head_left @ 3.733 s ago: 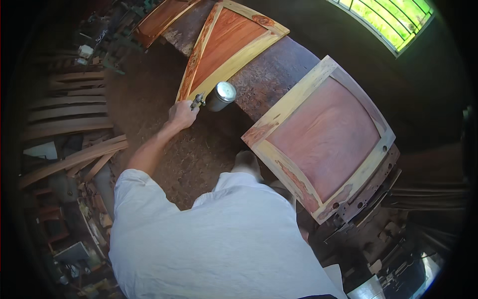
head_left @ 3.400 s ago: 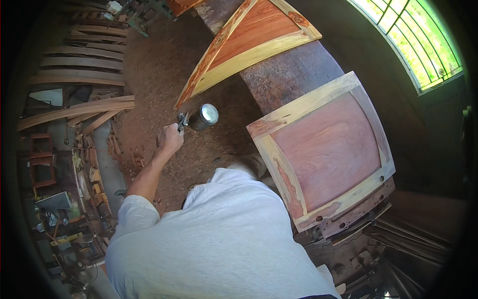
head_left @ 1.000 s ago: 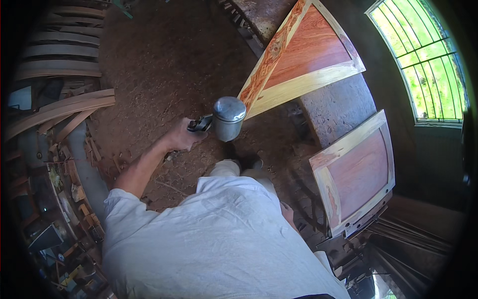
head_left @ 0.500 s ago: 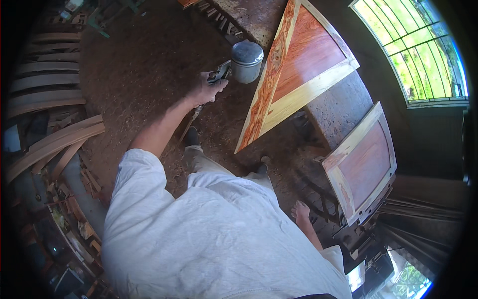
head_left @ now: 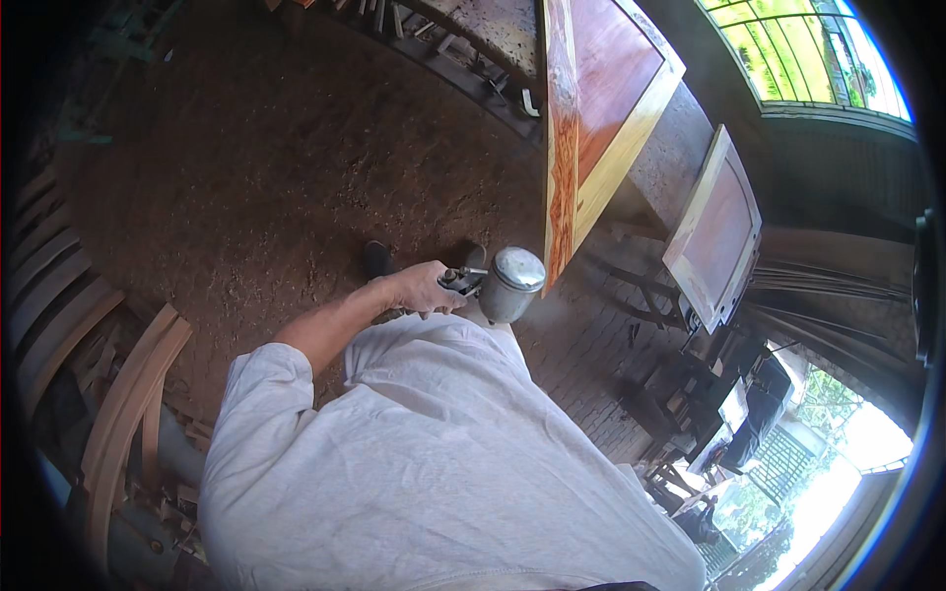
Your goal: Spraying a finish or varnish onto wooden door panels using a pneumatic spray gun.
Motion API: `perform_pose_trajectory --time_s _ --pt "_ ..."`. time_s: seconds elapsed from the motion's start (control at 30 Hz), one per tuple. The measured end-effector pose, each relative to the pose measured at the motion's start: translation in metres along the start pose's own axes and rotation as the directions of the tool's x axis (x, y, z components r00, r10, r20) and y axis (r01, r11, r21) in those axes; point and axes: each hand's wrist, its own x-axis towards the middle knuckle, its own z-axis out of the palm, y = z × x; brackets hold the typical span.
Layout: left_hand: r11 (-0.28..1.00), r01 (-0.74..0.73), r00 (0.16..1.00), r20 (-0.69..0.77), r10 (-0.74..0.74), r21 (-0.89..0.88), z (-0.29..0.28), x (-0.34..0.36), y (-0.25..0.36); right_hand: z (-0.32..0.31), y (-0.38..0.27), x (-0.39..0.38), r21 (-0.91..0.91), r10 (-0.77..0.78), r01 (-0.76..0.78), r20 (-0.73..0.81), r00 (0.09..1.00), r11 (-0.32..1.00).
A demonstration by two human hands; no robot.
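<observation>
Left hand (head_left: pixel 426 291) clenched round dark metal spray gun (head_left: pixel 461 282), silver cylindrical metal cup (head_left: pixel 512 288) just right of fingers; gun's come back toward body, so cup now looks beside near tip of yellow-framed red wooden panel (head_left: pixel 613 84), beyond fingers; right hand unseen, can't tell grip

Left hand (head_left: pixel 424 288) holding spray gun (head_left: pixel 511 286), framed wooden panel (head_left: pixel 609 94) nearby

Pale, creased short-sleeved shirt (head_left: pixel 443 463), dark shoes (head_left: pixel 375 259)
</observation>
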Motion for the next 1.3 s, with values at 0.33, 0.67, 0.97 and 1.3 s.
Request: perform_pose_trajectory --time_s 0.33,0.67,0.97,1.3 --pt "0.995 -0.079 0.996 -0.046 0.082 0.064 -0.121 0.057 0.072 0.035 -0.222 0.011 0.491 -0.013 0.016 -0.009 1.000 0.871" --pt "0.965 -0.221 0.947 -0.205 0.247 0.140 -0.296 0.104 0.236 0.008 -0.330 0.075 0.650 0.076 -0.006 -0.080 0.994 0.760" --pt "0.956 -0.236 0.888 -0.360 0.285 0.174 -0.483 0.178 0.348 0.042 -0.279 0.045 0.553 0.231 -0.087 -0.196 0.953 0.828" --pt "0.905 -0.420 0.707 -0.599 0.376 0.072 -0.588 0.233 0.407 0.228 -0.364 0.017 0.356 0.114 -0.026 -0.227 0.967 0.934"
